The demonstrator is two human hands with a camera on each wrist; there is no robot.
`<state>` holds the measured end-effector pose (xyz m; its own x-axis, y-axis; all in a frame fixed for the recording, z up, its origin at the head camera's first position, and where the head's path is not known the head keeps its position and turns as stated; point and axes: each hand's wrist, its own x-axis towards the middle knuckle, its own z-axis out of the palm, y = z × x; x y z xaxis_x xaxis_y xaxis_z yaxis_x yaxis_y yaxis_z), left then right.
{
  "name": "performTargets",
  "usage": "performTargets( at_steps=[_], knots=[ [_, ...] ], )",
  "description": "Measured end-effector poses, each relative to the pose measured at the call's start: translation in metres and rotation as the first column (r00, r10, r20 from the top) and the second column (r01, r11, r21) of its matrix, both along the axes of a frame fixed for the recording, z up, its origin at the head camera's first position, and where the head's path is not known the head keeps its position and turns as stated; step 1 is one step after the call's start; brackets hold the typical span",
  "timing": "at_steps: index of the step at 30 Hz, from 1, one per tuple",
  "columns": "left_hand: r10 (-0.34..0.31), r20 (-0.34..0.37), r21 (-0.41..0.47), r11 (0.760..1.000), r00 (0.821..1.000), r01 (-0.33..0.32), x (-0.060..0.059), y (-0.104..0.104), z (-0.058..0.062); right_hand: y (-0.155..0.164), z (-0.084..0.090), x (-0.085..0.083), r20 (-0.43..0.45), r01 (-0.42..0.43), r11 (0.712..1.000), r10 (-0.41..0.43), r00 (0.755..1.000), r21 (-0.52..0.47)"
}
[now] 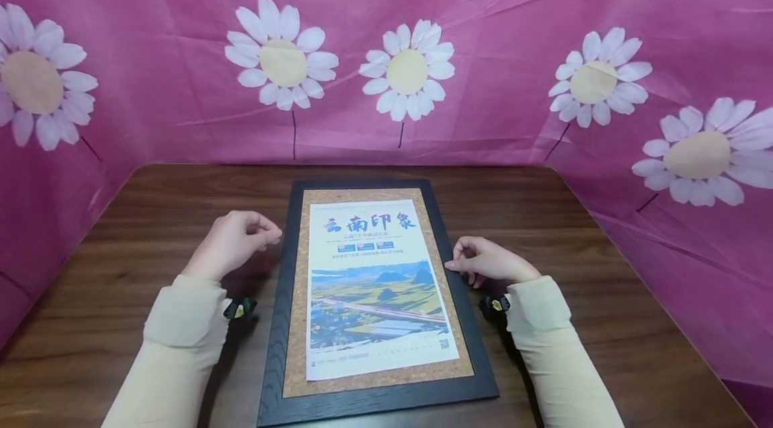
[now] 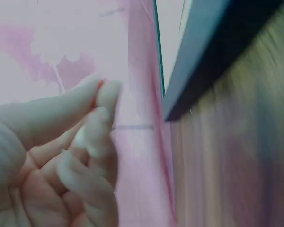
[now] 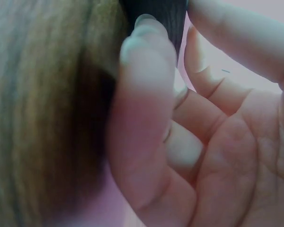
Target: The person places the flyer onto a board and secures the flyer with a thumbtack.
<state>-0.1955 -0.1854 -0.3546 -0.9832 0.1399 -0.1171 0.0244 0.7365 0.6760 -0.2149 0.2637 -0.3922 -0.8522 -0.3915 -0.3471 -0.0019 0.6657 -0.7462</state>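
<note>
On the far left, the pink cloth [image 1: 121,113] with white daisies hangs behind and beside the wooden table [image 1: 151,213], probably as a simple backdrop.

The left hand [image 1: 232,243] is above the table, just beside the left edge of the picture frame [image 1: 274,321] but apart from it. Its fingers are curled and the thumb meets the fingertips [image 2: 106,97]. In the left wrist view nothing is visible between them, so the hand is closed without holding anything. A small black device [image 1: 239,308] sits at the left wrist, at the end of the beige sleeve [image 1: 181,321].

In the middle, the dark frame lies flat on the table, with its long sides running away from the person, so the poster can be read from the person's seat. The frame holds a brown cork board [image 1: 296,347], and on the cork lies a poster [image 1: 374,287] with large characters on top and a landscape of yellow fields below. The poster is a little tilted inside the frame.

On the right, the right hand [image 1: 492,261] is at the right edge of the frame. Its fingers [image 3: 142,61] curl around the dark edge while the thumb lies on top, so I judge that it pinches the frame, perhaps to keep it in place.
</note>
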Motion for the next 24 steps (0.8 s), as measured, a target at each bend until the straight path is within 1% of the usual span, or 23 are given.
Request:
performTargets(
  at_steps=[3,6,11,15,17,21,24],
  knots=[
    [0.022,-0.032,0.050,0.999,0.999,-0.021,-0.004,0.011,0.007,-0.002,0.002,0.000,0.003,0.004,1.000,-0.004,1.000,0.004],
    [0.023,-0.045,0.090,0.996,0.999,-0.019,-0.010,0.023,0.013,-0.003,0.003,0.001,0.010,0.006,1.000,-0.006,1.000,0.012],
    [-0.007,-0.075,0.118,0.993,0.997,0.016,-0.020,0.041,0.019,-0.003,0.002,0.001,0.020,0.019,1.000,-0.019,1.000,0.013],
    [-0.036,-0.054,0.123,0.991,0.998,0.043,-0.030,0.053,0.020,-0.003,-0.001,0.000,0.021,0.028,1.000,-0.028,0.999,0.007],
    [-0.046,-0.046,0.133,0.990,0.998,0.051,-0.035,0.061,0.018,-0.003,-0.001,0.000,0.017,0.023,1.000,-0.023,1.000,0.006],
    [-0.058,-0.016,0.183,0.981,0.998,0.060,-0.048,0.081,0.009,-0.002,-0.001,0.001,0.012,0.019,1.000,-0.019,1.000,0.006],
    [-0.051,0.056,0.239,0.970,0.997,0.036,-0.057,0.094,0.001,-0.001,-0.001,0.002,0.009,0.016,1.000,-0.016,1.000,-0.002]
  ],
)
